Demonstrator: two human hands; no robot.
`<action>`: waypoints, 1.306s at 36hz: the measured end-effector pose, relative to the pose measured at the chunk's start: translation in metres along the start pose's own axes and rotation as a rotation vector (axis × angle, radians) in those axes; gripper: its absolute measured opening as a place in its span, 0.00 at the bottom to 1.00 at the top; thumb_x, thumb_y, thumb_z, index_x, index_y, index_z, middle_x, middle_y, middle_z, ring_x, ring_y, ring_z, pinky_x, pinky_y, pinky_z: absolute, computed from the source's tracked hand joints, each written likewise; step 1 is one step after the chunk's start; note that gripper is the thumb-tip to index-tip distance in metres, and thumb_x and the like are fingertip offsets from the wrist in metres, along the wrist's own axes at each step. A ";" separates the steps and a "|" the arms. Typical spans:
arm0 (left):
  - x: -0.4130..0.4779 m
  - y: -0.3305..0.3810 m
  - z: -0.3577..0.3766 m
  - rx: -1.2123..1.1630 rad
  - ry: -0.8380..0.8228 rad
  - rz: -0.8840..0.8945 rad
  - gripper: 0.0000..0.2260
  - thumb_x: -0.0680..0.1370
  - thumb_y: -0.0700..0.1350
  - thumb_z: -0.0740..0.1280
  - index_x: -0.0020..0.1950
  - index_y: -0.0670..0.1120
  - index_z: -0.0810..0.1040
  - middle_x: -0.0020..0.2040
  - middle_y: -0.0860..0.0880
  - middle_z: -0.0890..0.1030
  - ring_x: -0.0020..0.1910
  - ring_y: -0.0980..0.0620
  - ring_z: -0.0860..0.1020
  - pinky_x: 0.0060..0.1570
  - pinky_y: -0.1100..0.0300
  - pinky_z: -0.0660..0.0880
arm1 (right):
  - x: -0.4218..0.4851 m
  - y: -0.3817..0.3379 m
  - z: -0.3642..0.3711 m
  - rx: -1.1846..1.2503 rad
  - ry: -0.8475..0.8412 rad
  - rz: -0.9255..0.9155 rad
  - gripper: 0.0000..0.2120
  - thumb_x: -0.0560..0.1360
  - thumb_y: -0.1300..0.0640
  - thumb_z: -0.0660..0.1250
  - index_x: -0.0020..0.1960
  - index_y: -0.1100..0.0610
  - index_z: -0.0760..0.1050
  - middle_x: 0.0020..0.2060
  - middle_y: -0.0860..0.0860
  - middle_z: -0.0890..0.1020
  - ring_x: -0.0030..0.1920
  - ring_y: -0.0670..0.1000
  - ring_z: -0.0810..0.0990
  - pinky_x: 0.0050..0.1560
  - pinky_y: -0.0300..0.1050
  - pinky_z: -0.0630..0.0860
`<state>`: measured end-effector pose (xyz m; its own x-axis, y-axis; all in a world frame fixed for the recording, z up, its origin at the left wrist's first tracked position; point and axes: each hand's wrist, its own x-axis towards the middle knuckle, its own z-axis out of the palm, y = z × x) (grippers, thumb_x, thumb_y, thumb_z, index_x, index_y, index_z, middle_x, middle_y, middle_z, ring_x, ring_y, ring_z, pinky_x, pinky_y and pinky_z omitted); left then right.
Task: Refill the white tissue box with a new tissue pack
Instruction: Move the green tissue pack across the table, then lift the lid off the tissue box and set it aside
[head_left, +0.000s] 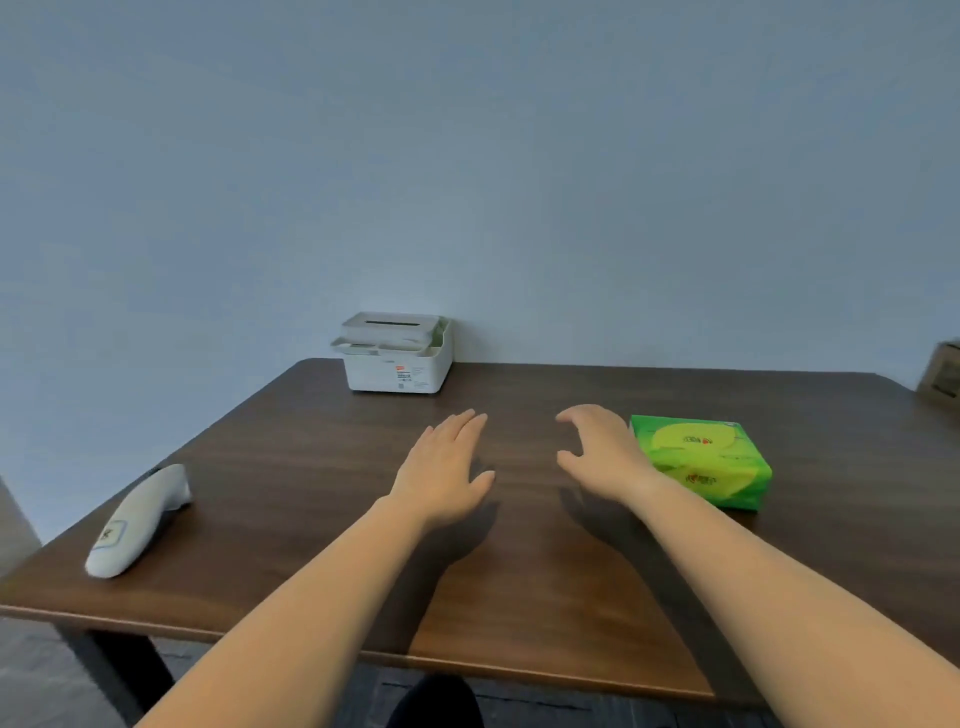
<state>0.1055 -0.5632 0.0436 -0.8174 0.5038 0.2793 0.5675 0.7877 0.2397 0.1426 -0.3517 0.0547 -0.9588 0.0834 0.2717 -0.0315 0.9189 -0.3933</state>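
The white tissue box (397, 364) stands at the far edge of the table against the wall, its slotted lid resting a little askew on top. A green tissue pack (709, 460) lies on the table at the right. My left hand (447, 467) hovers flat over the middle of the table, fingers together and pointing toward the box, holding nothing. My right hand (602, 449) is open with curved fingers, just left of the green pack and close to its edge. Whether it touches the pack I cannot tell.
A white handheld thermometer (137, 519) lies near the left edge of the dark wooden table (519, 582). A brown cardboard box (943, 374) shows at the far right edge. A plain grey wall rises behind the table.
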 end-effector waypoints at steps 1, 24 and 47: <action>-0.002 -0.011 -0.004 -0.005 0.003 -0.027 0.31 0.77 0.52 0.61 0.77 0.48 0.53 0.78 0.49 0.56 0.77 0.50 0.54 0.76 0.50 0.51 | 0.007 -0.007 0.007 0.010 -0.019 0.000 0.24 0.72 0.55 0.65 0.67 0.54 0.69 0.68 0.52 0.72 0.70 0.54 0.67 0.69 0.52 0.66; 0.089 -0.200 -0.020 -0.039 0.011 -0.317 0.32 0.77 0.52 0.62 0.77 0.47 0.53 0.78 0.48 0.56 0.76 0.48 0.57 0.75 0.49 0.57 | 0.241 -0.103 0.136 -0.048 -0.036 -0.027 0.27 0.77 0.45 0.59 0.73 0.49 0.56 0.65 0.56 0.73 0.62 0.58 0.74 0.55 0.54 0.76; 0.062 -0.151 -0.011 0.006 0.100 -0.222 0.31 0.77 0.51 0.62 0.76 0.48 0.54 0.79 0.47 0.53 0.77 0.47 0.53 0.76 0.49 0.54 | 0.164 -0.086 0.106 -0.060 0.113 0.002 0.10 0.81 0.51 0.52 0.52 0.51 0.71 0.42 0.51 0.81 0.38 0.53 0.75 0.36 0.47 0.68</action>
<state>-0.0297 -0.6547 0.0352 -0.9079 0.2811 0.3109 0.3745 0.8773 0.3001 -0.0422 -0.4583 0.0403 -0.9207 0.1248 0.3699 -0.0099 0.9397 -0.3418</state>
